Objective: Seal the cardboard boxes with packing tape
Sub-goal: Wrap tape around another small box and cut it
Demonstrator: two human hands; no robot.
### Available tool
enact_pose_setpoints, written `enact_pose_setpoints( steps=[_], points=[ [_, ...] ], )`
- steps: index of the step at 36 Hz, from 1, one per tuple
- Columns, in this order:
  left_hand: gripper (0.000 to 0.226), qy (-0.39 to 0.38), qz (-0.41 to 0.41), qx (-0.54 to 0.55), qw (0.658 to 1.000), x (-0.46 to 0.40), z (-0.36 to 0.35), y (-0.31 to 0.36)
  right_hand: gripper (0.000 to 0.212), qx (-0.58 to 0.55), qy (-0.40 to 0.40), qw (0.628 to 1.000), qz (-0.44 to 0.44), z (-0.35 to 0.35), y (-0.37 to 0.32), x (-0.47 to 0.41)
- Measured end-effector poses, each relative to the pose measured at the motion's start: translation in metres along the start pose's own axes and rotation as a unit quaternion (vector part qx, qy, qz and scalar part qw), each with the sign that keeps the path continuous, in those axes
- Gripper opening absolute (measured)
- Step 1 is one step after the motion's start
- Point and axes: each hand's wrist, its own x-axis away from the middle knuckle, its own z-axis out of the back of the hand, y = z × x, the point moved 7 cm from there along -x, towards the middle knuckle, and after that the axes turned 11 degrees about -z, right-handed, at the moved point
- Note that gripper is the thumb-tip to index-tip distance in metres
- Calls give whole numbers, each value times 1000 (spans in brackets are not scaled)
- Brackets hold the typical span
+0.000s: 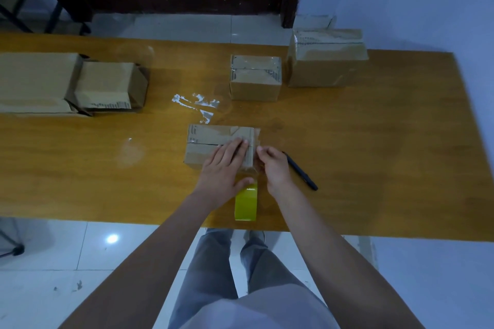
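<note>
Taping step on the small box (213,145) at table (374,141) centre: left hand (223,165) flat, fingers straight, pressing tape on its top; right hand (274,165) pinches tape at box's 3 o'clock edge. Yellow tape roll (246,204) at 6 o'clock. Next likely: smooth the end down, cut

A long wooden bench (374,157) with an orange-brown top carries everything. Near its middle lies a small cardboard box (213,141). Just at its 6 o'clock stands a yellow-green roll of tape (246,204), near the bench's front edge. A black pen (300,171) lies at the box's 4 o'clock. Crumpled scraps of clear tape (196,105) stick to the top at its 12 o'clock. A taped box (255,77) sits at 1 o'clock, a larger taped box (326,59) beyond it at 2 o'clock. Open boxes (72,83) lie at 10 o'clock.
</note>
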Motion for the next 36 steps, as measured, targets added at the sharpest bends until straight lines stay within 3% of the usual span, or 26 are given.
enact_pose_setpoints(
  steps=[13, 18, 22, 27, 31, 36],
  points=[
    [83, 25, -6, -11, 1000, 0, 3, 1, 14, -139, -127, 971, -149, -8, 13, -13],
    [83, 22, -8, 1, 1000, 0, 3, 1, 6, -88, -122, 977, -152, -3, 12, -20],
    [84, 12, -8, 9, 1000, -1, 3, 1, 14, 34, -72, 994, -75, 2, 0, -22],
    [84, 4, -6, 13, 1000, -1, 4, 1, 19, 156, -46, 987, -17, -1, -10, -16],
    [83, 4, -5, 9, 1000, -1, 4, 2, 18, 186, -45, 981, -24, -4, -13, -15],
    [83, 5, -1, 6, 1000, -1, 4, 2, 21, 153, -52, 982, -100, -5, 1, -12]
  ],
)
